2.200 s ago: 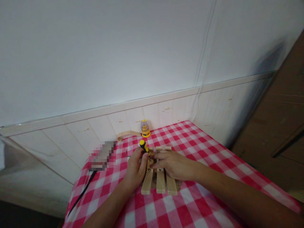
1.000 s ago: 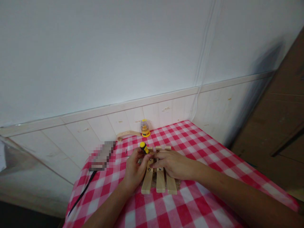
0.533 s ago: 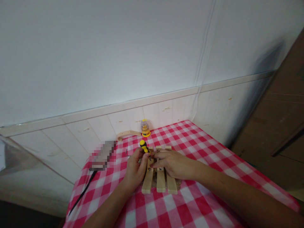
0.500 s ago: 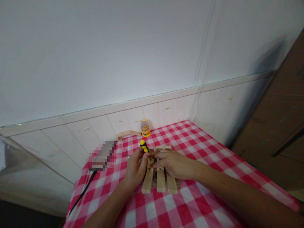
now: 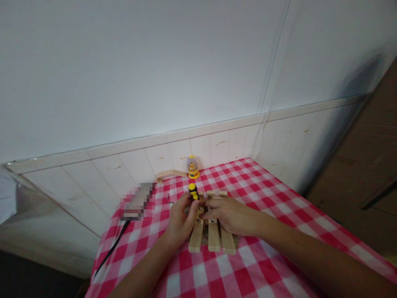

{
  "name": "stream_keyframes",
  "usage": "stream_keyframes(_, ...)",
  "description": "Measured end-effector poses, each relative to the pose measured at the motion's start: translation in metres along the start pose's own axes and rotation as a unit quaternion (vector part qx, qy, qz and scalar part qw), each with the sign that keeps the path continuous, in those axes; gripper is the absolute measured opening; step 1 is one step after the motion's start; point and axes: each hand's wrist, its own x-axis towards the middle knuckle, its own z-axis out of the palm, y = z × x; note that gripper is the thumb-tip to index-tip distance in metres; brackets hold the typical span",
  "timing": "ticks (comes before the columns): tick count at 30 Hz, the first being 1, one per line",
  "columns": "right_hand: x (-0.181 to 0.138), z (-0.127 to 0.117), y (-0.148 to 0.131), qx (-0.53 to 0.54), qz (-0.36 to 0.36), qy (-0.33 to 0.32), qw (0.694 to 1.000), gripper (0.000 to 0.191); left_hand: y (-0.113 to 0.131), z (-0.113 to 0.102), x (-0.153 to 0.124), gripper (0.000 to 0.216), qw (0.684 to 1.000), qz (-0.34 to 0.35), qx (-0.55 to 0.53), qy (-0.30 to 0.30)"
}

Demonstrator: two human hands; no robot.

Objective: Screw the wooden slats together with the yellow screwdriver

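Note:
My left hand (image 5: pixel 180 219) is closed on a small yellow and black screwdriver (image 5: pixel 192 190), its thumb and fingers around the lower part of the handle. The screwdriver stands nearly upright over the left slat of a slatted wooden piece (image 5: pixel 214 242); its tip is hidden by fingers. Across the middle and right slats lies my right hand (image 5: pixel 231 215), holding the piece down, its fingertips close to the screwdriver's lower end. Dark metal screw heads or holes show on the left and middle slats. What lies under the slats is mostly hidden.
Behind stands a clear and yellow bit case (image 5: pixel 192 167) beside a curved wooden part (image 5: pixel 170 175). Small screws (image 5: pixel 169 197) lie left of my hands. A blurred flat object (image 5: pixel 138 203) with a black strap rests at the left edge of the checked tablecloth (image 5: pixel 198 281). A wall closes the back.
The whole view has shifted slightly, so everything sits a little further right. Both hands keep their places on the screwdriver and the slats; any turn of the screwdriver is too small to tell.

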Motion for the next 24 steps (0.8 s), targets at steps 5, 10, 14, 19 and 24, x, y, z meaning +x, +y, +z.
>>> stream_keyframes(5, 0.001, 0.000, 0.000, -0.002, -0.003, 0.010, 1.000, 0.039, 0.000, 0.003, -0.002, 0.015, 1.000, -0.011, -0.007, 0.002)
stream_keyframes(10, 0.001, -0.002, -0.002, -0.015, 0.002, -0.001, 1.000, 0.037, 0.003, 0.003, -0.004, 0.014, 1.000, -0.010, -0.013, 0.001)
stream_keyframes(14, 0.000, -0.003, -0.003, -0.004, 0.017, 0.004, 1.000, 0.033, 0.004, 0.002, -0.006, 0.013, 1.000, -0.009, 0.021, 0.004)
stream_keyframes(19, -0.003, -0.009, -0.007, -0.002, 0.008, 0.001, 1.000, 0.035, 0.003, 0.003, -0.010, 0.014, 1.000, -0.017, 0.012, -0.013)
stream_keyframes(24, -0.002, -0.011, -0.004, -0.006, 0.003, 0.004, 1.000, 0.040, 0.007, 0.002, -0.010, 0.013, 0.999, -0.035, 0.004, -0.026)
